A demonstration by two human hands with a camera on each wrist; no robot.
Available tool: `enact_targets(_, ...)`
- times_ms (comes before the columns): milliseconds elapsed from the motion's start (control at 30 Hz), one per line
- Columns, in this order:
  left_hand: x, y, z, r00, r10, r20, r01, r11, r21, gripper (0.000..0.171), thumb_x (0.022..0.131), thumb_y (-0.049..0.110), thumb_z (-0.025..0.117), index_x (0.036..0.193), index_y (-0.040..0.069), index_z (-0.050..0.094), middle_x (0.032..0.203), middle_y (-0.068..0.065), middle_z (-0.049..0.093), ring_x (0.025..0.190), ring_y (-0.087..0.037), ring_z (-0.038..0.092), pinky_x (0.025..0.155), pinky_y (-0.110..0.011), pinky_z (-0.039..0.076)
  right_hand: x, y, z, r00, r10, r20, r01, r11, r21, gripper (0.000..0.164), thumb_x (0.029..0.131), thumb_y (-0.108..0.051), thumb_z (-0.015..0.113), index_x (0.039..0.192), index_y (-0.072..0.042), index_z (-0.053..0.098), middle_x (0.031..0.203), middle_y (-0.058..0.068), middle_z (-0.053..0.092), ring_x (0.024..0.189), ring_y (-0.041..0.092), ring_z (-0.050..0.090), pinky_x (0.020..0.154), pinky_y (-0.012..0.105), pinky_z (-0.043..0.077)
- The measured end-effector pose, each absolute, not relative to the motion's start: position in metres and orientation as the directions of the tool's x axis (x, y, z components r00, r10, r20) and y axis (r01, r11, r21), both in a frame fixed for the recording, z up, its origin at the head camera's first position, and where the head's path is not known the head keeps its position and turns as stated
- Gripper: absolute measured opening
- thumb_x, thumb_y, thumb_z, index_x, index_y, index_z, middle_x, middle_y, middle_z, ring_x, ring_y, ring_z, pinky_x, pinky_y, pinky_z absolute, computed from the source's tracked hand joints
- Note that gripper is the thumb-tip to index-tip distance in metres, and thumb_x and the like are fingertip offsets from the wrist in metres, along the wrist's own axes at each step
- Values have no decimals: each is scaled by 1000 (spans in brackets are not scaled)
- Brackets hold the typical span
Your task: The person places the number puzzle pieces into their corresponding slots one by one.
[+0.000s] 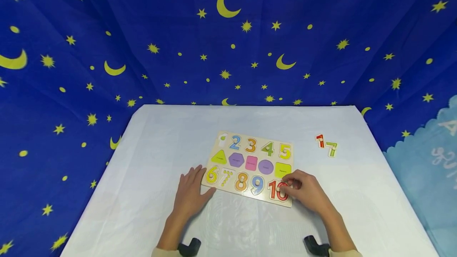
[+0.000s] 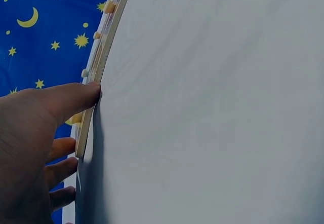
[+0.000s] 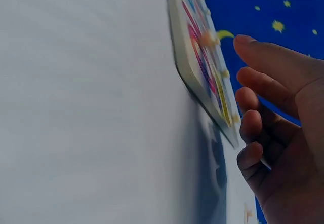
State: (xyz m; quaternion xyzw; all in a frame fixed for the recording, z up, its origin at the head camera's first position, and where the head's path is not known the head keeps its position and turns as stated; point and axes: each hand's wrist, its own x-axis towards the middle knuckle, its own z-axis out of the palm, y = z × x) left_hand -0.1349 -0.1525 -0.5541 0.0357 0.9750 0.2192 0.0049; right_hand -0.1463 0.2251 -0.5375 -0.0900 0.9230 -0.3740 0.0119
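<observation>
A wooden number puzzle board (image 1: 228,188) lies slightly turned on the white table, with knobbed number pieces and flat coloured shapes. Its 1 and 7 recesses show no piece. At the board's near left corner my left hand (image 1: 191,193) rests with fingers spread, the thumb (image 2: 76,100) at the near edge. Over the right end is my right hand (image 1: 307,189), beside the red 10 piece (image 1: 273,189). In the right wrist view its loosely bent fingers (image 3: 253,125) hold nothing, and a gap shows between the thumb and the board's knobs.
A red 1 piece (image 1: 320,141) and a green 7 piece (image 1: 332,149) lie close together on the table (image 1: 171,130), right of the board. Blue cloth (image 1: 200,58) with yellow stars and moons hangs behind. A light blue cloth (image 1: 425,169) hangs at the right.
</observation>
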Motion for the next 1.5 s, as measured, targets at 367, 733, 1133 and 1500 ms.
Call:
enact_targets(367,-135,-156,-559,-997,76,17,76,902,424,77,83,51,68,144,11,43,152,-8,35,143,-30,20,115,-52,7,-161,263,-538,-993,-75,86,-114,694,-711,31,80,-39,78,98,-15,72,77,-4,59,67,15,50,54,24,42)
enact_targets(733,-133,-155,-562,-996,81,37,89,898,431,77,82,51,69,143,12,44,151,-7,36,142,-31,22,115,-52,8,-173,309,-536,-999,14,45,-23,696,-717,39,84,-39,73,107,-7,70,82,3,62,67,17,54,51,25,45)
enact_targets(1133,-134,-155,-559,-995,88,40,97,896,434,77,82,51,69,143,11,43,152,-7,35,142,-30,20,115,-52,6,-195,344,-535,-984,159,74,65,722,-689,43,88,-40,68,112,-3,67,85,9,61,69,16,51,52,23,40)
enact_targets(1500,-137,-154,-556,-996,81,22,82,892,445,77,82,49,69,143,11,44,152,-8,35,143,-30,20,115,-53,6,-224,360,-549,-917,388,95,190,634,-750,42,88,-34,69,117,-3,67,90,10,61,73,14,50,51,17,40)
